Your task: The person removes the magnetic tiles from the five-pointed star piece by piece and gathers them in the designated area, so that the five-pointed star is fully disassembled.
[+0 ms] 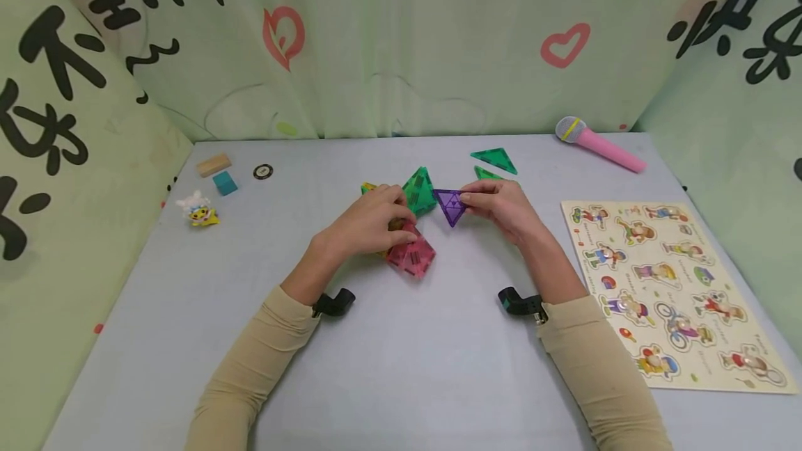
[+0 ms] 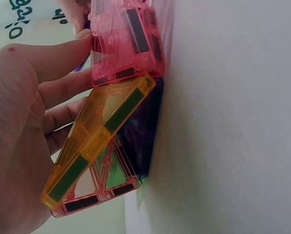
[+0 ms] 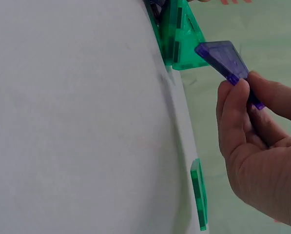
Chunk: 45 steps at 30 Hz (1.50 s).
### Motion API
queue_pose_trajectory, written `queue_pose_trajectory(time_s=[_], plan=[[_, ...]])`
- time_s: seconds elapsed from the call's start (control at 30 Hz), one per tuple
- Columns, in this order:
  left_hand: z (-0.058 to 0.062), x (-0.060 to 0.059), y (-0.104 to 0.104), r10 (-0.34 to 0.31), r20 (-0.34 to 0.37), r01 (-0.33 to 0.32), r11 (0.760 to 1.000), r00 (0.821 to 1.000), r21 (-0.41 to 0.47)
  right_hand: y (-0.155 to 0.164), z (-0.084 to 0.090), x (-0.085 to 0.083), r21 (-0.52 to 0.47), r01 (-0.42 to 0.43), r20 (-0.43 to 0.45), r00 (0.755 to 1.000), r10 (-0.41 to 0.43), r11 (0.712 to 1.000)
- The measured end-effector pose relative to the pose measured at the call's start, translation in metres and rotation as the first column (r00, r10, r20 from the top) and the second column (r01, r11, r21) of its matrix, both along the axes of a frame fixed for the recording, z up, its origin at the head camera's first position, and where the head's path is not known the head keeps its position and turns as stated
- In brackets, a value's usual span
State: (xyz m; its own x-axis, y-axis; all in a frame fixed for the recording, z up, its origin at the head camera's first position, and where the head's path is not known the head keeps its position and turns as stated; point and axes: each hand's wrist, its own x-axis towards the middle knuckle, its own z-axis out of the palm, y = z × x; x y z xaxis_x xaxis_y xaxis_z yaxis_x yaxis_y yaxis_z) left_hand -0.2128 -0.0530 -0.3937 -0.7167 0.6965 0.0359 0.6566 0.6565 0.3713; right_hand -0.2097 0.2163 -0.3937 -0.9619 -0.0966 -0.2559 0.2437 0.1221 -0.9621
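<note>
My left hand [image 1: 370, 223] grips a cluster of translucent magnetic tiles, its thumb against the red part [image 1: 413, 255]. In the left wrist view an orange tile [image 2: 94, 134] slants below the red one, beside a dark blue tile [image 2: 146, 129]. Green tiles [image 1: 420, 190] stand up at the cluster's far side. Between thumb and fingers my right hand [image 1: 501, 206] pinches a purple triangular magnetic tile [image 1: 450, 206]. In the right wrist view this tile is raised off the table, near the green tiles [image 3: 184, 44]; whether they touch is unclear.
Two loose green triangles [image 1: 496, 159] lie beyond my right hand. A pink microphone [image 1: 601, 145] is at the back right, above a board of cartoon figures [image 1: 677, 291]. At left are a wooden block [image 1: 214, 165], a blue block [image 1: 225, 183], a round disc [image 1: 263, 171] and a small figurine [image 1: 199, 211].
</note>
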Motion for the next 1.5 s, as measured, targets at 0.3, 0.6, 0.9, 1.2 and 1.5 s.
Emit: queue_pose_trajectory(time_s=[0.3,0.6,0.9,1.2,1.5], plan=[[-0.002,-0.002,-0.005,0.009,-0.032,-0.008,1.000,0.999,0.017,0.004,-0.007,-0.017,0.082,0.216,-0.027,0.976,-0.215,0.973],[-0.003,-0.004,-0.007,-0.013,-0.052,0.015,0.999,0.999,0.035,-0.001,-0.015,-0.033,0.133,0.219,-0.044,0.976,-0.215,0.967],[-0.004,-0.004,-0.006,-0.026,-0.070,0.030,0.998,0.997,0.051,-0.006,-0.020,-0.037,0.448,0.186,-0.169,0.978,-0.121,0.875],[-0.005,-0.005,-0.005,-0.034,-0.073,0.039,0.996,0.997,0.074,-0.012,-0.012,-0.017,0.511,-0.006,-0.121,0.989,0.079,0.860],[-0.004,-0.004,-0.006,-0.014,-0.036,0.016,0.997,0.999,0.071,-0.036,-0.007,0.019,0.560,-0.352,0.000,0.905,0.425,0.750]])
